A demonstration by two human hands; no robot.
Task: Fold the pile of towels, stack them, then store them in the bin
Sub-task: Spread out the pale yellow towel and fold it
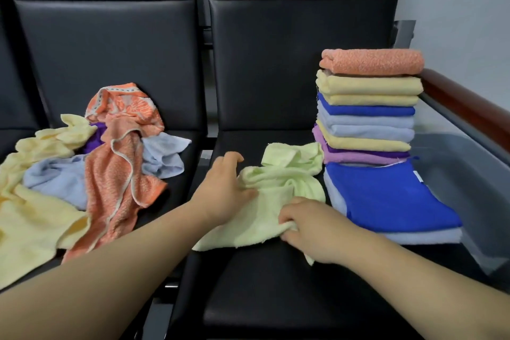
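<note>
Spreading the crumpled green towel (276, 196) flat on the seat (262, 298) beside the stack (369, 124) comes first, I judge: my right hand (314, 232) pinches its near edge, my left hand (223, 188) rests loose-fingered on it; pull corners apart before folding

Right hand (311, 229) gripped the light green towel (265, 218), fingertips buried in the bunched cloth, and the towel corner under the palm was hidden. Left hand (223, 190) covered the towel's left edge; couldn't tell if it pinched the cloth or just lay on it. Both forearms were cut by the bottom edge. Unfolded pile (55, 188) ran off the left edge. Purple towel (95, 138) was mostly hidden under the orange patterned towel (121, 152). Grey bin (469, 188) sat partly behind the folded stack (369, 119) and was cut by the right edge, its inside unclear through the cloudy wall. White tag (418, 176) on the blue towel (386, 196) was too small to read.
</note>
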